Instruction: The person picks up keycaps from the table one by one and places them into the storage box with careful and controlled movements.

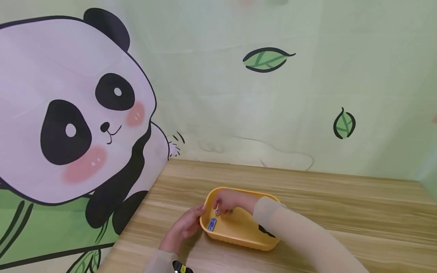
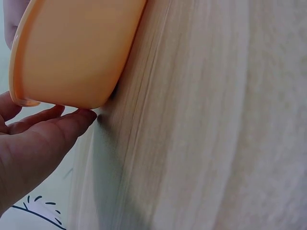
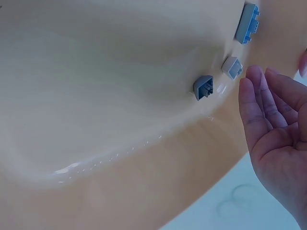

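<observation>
A yellow-orange plastic tub (image 1: pixel 242 229) stands on the wooden table, and several small hollow pieces lie in its left end. My left hand (image 1: pixel 184 225) is at that end, with fairly straight fingers (image 2: pixel 79 122) touching the outer wall just below the rim. Inside the tub, my right hand (image 1: pixel 228 200) reaches down with bent fingers and an empty palm. Its fingertips are right beside a whitish keycap-like piece (image 3: pixel 232 67). A dark grey piece (image 3: pixel 203 88) with a stem inside lies close by. The longer blue piece (image 3: pixel 247 24) rests against the tub's end wall.
The wood-grain table (image 1: pixel 341 212) extends to the right and behind the tub. A pale green cloth backdrop (image 1: pixel 218 94) rises behind it, printed with leaves and a large panda (image 1: pixel 102 113) at the left. My right sleeve (image 1: pixel 300 231) crosses over the tub's right end.
</observation>
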`<state>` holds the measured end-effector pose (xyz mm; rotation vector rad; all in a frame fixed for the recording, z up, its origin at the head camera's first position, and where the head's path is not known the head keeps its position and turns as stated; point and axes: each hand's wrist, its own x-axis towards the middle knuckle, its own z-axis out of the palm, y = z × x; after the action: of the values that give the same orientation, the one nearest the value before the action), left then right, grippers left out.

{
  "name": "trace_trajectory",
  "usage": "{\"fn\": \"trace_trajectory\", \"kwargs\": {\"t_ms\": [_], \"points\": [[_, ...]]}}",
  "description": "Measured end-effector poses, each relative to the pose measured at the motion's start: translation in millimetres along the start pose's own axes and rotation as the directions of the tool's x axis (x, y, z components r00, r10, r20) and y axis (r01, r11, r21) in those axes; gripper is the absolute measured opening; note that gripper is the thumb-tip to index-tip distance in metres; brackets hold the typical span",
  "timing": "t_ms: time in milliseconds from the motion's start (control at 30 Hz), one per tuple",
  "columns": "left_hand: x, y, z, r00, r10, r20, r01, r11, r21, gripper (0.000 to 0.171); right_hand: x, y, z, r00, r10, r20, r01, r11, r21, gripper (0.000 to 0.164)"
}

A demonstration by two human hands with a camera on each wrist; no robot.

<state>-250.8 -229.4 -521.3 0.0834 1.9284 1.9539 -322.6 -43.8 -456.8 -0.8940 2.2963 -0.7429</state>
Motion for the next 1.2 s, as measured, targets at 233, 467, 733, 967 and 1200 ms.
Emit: {"fn": "trace_trajectory", "kwargs": {"t_ms": [233, 467, 733, 967, 1200], "points": [[-0.5, -0.4, -0.4, 1.000, -0.006, -0.016, 0.005, 1.000, -0.015, 0.059, -2.0, -2.1, -1.8, 1.000, 0.000, -0.001, 0.000, 0.999, -0.032, 0.020], [1.4, 0.7, -1.1, 1.000, 0.002, 0.005, -0.002, 1.000, -0.022, 0.057, -9.2, -7.1, -14.4, 1.000, -0.023, -0.007, 0.023, 0.998, -0.052, 0.024], [0.6, 1.2, 0.3, 1.000, -0.005, -0.001, 0.005, 1.000, -0.012, 0.058, -23.3, -11.2, -28.3, 0.998, -0.063, -0.026, 0.061, 0.995, -0.081, 0.025], [-1.0, 1.7, 3.1, 0.999, -0.018, -0.028, 0.018, 1.000, -0.010, 0.058, -39.8, -14.0, -36.3, 0.996, -0.076, -0.050, 0.071, 0.993, -0.094, 0.024], [0.8, 1.4, 2.5, 1.000, -0.011, -0.021, 0.011, 1.000, -0.009, 0.059, -49.3, -13.1, -43.7, 0.995, -0.072, -0.065, 0.067, 0.995, -0.076, 0.023]]}}
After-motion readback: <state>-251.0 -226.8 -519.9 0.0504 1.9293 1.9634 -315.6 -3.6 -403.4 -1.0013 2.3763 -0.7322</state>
